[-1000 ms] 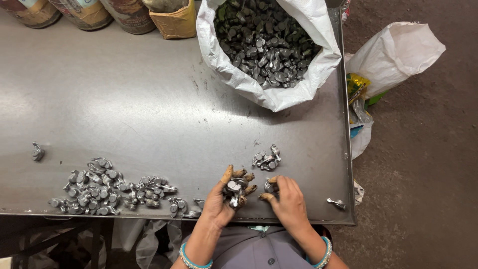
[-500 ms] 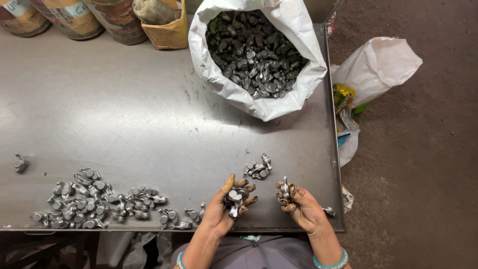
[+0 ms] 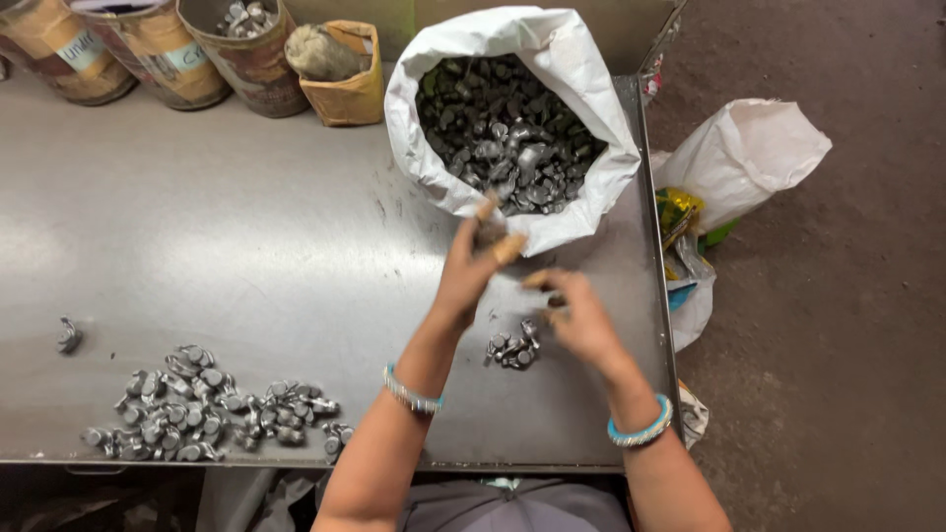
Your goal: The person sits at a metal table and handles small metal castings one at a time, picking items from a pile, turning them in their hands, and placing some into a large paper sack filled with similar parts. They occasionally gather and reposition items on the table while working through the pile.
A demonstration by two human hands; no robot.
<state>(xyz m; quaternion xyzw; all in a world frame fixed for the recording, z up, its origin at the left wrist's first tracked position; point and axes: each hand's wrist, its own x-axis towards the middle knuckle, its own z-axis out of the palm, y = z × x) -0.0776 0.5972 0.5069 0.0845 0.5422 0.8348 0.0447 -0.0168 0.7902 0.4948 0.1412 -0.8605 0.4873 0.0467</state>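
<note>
Left hand (image 3: 471,276): fingers pinched on small metal piece at rim of white sack (image 3: 512,118) | Right hand (image 3: 581,315): blurred, grip cannot tell | Small cluster (image 3: 512,347) on tabletop (image 3: 246,246) below | Advised: release well over sack mouth.

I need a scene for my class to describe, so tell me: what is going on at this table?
A person sits at a grey metal table, sorting small grey metal pieces. The left hand reaches up to the rim of an open white sack full of such pieces, gripping something small that is blurred. The right hand hovers just above a small cluster of pieces. A larger pile lies at the table's near left edge. Tins stand along the far edge.
</note>
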